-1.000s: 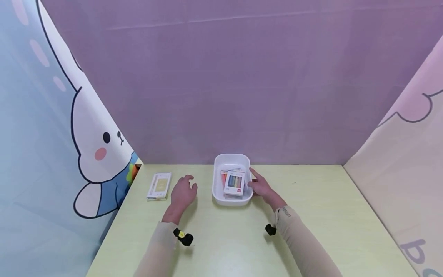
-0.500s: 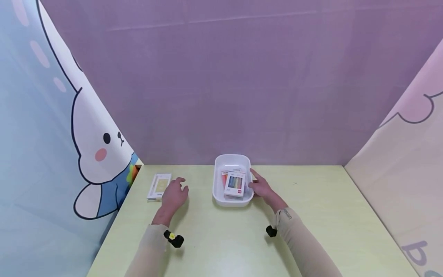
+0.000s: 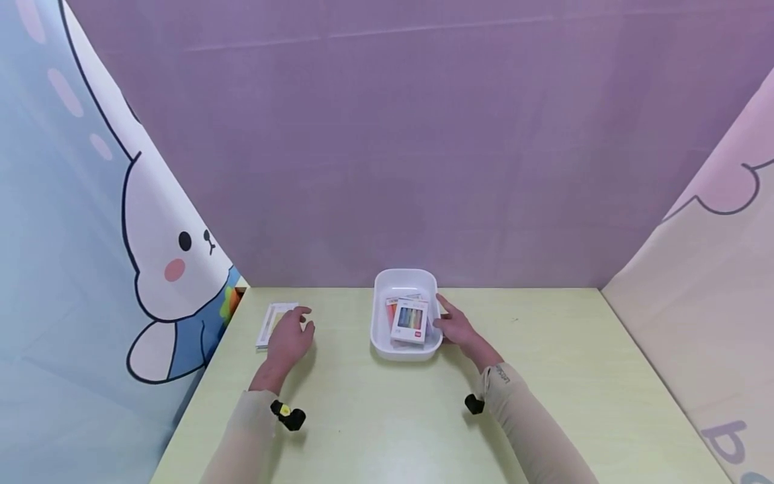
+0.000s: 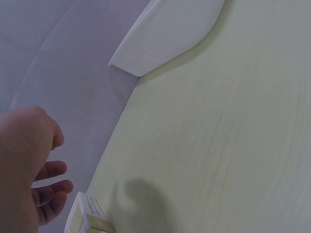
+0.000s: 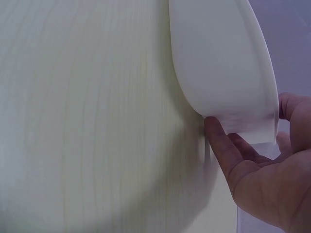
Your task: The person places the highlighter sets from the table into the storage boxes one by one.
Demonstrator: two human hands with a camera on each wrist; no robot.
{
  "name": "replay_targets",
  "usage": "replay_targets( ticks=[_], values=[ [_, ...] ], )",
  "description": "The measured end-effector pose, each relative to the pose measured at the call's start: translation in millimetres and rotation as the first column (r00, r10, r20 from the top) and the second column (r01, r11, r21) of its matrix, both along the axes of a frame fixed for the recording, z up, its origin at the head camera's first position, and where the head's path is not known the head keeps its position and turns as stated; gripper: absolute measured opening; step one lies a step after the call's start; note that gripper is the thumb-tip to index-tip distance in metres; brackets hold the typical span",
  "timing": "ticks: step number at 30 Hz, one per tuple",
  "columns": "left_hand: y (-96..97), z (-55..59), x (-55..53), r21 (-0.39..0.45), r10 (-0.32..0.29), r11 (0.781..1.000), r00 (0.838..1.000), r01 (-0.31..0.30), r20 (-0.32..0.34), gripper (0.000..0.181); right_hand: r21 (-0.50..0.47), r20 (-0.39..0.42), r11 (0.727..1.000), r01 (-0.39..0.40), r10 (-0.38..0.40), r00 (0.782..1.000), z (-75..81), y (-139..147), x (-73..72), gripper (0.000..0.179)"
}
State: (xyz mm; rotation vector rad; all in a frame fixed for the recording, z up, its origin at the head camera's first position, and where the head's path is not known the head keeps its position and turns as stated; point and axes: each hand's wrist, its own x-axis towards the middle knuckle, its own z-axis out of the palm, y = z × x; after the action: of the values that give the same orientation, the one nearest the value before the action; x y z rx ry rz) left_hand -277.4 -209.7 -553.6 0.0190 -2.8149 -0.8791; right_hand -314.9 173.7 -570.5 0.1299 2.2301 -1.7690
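A white plastic basket (image 3: 402,284) stands at the back middle of the table. Inside it, a white box with a picture of coloured sticks (image 3: 410,323) lies over a reddish packet (image 3: 392,307). My right hand (image 3: 457,328) holds the basket's right side; in the right wrist view, fingertips (image 5: 213,125) press low on the outer wall and other digits reach the rim. Over at the left, my left hand (image 3: 290,344), loosely bent and holding nothing, is above a flat white box with a yellowish panel (image 3: 269,323), covering part of it. The box's corner (image 4: 92,216) shows below the fingers in the left wrist view.
The pale wooden table (image 3: 375,430) meets a purple cloth backdrop (image 3: 387,148) right behind the basket. Printed cloths flank it, one with a rabbit (image 3: 175,249) on the left. Small black devices (image 3: 293,418) sit at both wrists.
My left hand has moved leftward from beside the flat box to above it. The right hand stays on the basket, and the basket has not moved.
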Motion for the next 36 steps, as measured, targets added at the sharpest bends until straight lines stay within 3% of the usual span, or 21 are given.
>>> replay_targets(
  ticks=[7, 13, 18, 22, 26, 32, 36],
  values=[
    [-11.2, -1.7, -3.2, 0.010, 0.034, 0.999, 0.999, -0.034, -0.007, 0.036, -0.003, -0.002, 1.000, 0.010, -0.010, 1.000, -0.9, -0.8, -0.9, 0.074],
    [-17.2, -7.8, -5.8, -0.016, 0.110, 0.994, 0.991, -0.111, -0.071, 0.038, -0.002, -0.005, 1.000, 0.005, -0.005, 1.000, -0.9, -1.3, -1.8, 0.075],
    [-20.1, -10.9, -5.5, -0.036, 0.158, 0.986, 0.984, -0.161, -0.077, 0.039, -0.009, -0.010, 1.000, 0.008, -0.009, 1.000, -1.9, -0.6, -1.5, 0.076],
    [-23.4, -14.8, -5.8, -0.074, 0.201, 0.976, 0.979, -0.203, -0.034, 0.045, -0.006, -0.016, 1.000, 0.006, -0.006, 1.000, -2.1, 0.5, -1.2, 0.076],
    [-27.9, -20.8, -6.9, -0.123, 0.245, 0.964, 0.969, -0.238, 0.044, 0.069, -0.008, -0.027, 1.000, 0.007, -0.007, 1.000, -3.5, 1.4, -1.3, 0.074],
    [-37.4, -30.7, -7.9, -0.129, 0.303, 0.949, 0.947, -0.289, 0.104, 0.091, -0.016, -0.025, 1.000, 0.008, -0.008, 1.000, -2.3, 1.8, 0.2, 0.074],
    [-41.9, -34.6, -9.8, -0.135, 0.310, 0.947, 0.940, -0.292, 0.143, 0.103, -0.020, -0.017, 1.000, 0.007, -0.007, 1.000, -2.4, 1.9, -0.4, 0.076]
  ],
)
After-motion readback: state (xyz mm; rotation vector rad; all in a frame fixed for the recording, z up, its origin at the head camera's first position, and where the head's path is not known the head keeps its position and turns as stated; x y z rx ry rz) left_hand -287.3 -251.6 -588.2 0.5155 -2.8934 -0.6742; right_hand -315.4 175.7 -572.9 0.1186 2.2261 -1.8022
